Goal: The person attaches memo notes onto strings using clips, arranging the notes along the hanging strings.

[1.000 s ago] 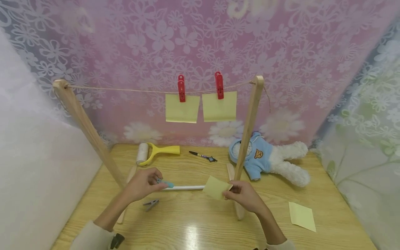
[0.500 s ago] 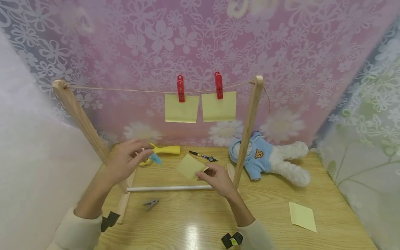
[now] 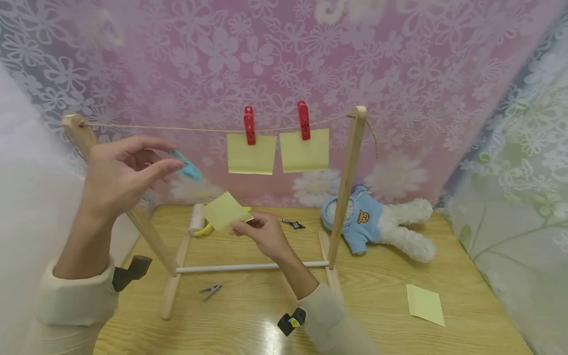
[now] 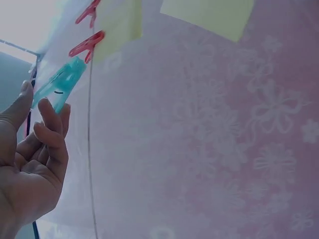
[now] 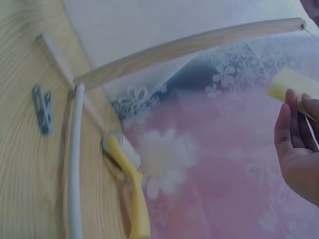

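My left hand [image 3: 128,172] pinches a light blue clothespin [image 3: 188,166] between thumb and fingers, below the string's left half in the head view. In the left wrist view that clothespin [image 4: 61,83] points up toward the red ones. Lower and to the right, my right hand [image 3: 262,231] holds a yellow sticky note [image 3: 226,212] by its edge; part of the note [image 5: 295,84] also shows in the right wrist view. From the string [image 3: 155,128] hang two yellow notes [image 3: 251,157], each gripped by a red clothespin [image 3: 250,125].
Wooden posts [image 3: 348,187] and a white bar [image 3: 222,268] form the frame. On the table [image 3: 377,315] lie a grey clothespin [image 3: 211,291], another yellow note [image 3: 425,304], a lint roller [image 5: 132,184], a pen [image 3: 293,224] and a plush toy in a blue hoodie [image 3: 368,219].
Both hands have risen and moved left, the left one with the blue clothespin up toward the string, the right one with the yellow note. The hanging notes stay clipped.
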A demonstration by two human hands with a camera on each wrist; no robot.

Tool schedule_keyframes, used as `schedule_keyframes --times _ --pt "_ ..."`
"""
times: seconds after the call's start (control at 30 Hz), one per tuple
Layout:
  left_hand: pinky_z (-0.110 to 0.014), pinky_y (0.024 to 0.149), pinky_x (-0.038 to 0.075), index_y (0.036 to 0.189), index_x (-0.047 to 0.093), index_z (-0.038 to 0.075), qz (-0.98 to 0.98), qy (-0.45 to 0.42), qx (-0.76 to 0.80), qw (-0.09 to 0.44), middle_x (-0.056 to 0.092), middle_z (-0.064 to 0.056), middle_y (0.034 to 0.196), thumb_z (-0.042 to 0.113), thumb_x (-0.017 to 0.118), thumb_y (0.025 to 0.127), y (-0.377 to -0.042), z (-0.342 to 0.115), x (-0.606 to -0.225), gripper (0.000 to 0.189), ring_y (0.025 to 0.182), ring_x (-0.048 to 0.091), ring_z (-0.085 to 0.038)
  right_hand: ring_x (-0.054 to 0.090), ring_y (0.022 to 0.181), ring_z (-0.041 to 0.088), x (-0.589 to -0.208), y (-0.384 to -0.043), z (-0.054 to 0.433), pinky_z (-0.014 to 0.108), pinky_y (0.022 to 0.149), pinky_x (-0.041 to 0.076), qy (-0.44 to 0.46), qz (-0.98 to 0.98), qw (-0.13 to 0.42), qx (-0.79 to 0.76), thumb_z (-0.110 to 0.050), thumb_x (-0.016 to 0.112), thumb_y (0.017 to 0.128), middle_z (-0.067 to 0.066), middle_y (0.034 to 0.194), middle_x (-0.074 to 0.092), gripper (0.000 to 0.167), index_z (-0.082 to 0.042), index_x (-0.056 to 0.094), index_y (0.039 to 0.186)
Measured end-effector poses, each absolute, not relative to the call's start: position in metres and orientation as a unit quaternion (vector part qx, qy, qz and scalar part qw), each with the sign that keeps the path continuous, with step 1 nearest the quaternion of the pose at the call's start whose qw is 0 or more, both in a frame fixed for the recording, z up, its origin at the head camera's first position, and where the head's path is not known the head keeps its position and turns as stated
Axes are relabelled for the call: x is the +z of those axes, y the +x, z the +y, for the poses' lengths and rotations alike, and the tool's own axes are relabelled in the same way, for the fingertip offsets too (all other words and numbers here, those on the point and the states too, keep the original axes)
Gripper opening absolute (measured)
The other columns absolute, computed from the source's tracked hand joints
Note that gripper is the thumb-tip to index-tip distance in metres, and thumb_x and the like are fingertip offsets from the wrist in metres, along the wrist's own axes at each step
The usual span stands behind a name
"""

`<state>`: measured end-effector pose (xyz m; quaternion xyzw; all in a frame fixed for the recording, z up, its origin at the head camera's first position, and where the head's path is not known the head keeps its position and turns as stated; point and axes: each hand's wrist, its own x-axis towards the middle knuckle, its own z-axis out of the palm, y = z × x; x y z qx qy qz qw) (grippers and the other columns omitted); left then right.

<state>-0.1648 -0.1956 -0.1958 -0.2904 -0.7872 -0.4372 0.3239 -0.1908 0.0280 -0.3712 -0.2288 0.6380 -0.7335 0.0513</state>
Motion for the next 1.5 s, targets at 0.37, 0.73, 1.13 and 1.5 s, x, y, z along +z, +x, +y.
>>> schedule_keyframes --times 0.37,0.73,1.13,1.5 --pt "-0.013 0.048 0.032 0.101 0.067 -0.005 -0.807 -0.297 -0.355 0.368 0.052 0.029 0.063 0.012 0.065 0.090 -0.180 -0.181 -0.153 0.020 0.049 0.044 0.005 0.069 0.085 0.008 -0.340 -0.204 -0.017 0.036 0.089 0.054 -0.195 0.567 0.079 -0.796 -0.010 0.065 0.089 -0.007 0.084 0.072 0.026 0.006 0.064 0.111" --pt "-0.016 0.043 0.023 0.099 0.069 0.000 -0.815 -0.263 -0.340 0.388 0.064 0.025 0.079 0.021 0.065 0.091 -0.198 -0.178 -0.142 0.023 0.047 0.044 0.009 0.068 0.088 0.008 -0.318 -0.211 -0.038 0.034 0.097 0.049 -0.189 0.473 0.092 -0.855 0.000 0.055 0.093 -0.007 0.084 0.071 0.018 0.008 0.061 0.108" --pt "-0.015 0.046 0.026 0.086 0.068 -0.006 -0.820 -0.249 -0.338 0.390 0.051 0.031 0.067 0.015 0.073 0.083 -0.209 -0.180 -0.135 0.021 0.047 0.033 0.000 0.068 0.088 0.009 -0.303 -0.220 -0.042 0.033 0.096 0.049 -0.181 0.439 0.090 -0.875 0.003 0.052 0.094 -0.005 0.083 0.072 0.016 0.009 0.060 0.106" --pt "-0.009 0.052 0.038 0.078 0.066 -0.004 -0.835 -0.286 -0.322 0.344 0.052 0.036 0.067 0.011 0.075 0.081 -0.214 -0.179 -0.134 0.018 0.052 0.049 0.008 0.069 0.085 0.007 -0.296 -0.219 -0.045 0.026 0.090 0.052 -0.180 0.405 0.103 -0.890 0.005 0.049 0.094 -0.005 0.082 0.072 0.022 -0.008 0.067 0.091"
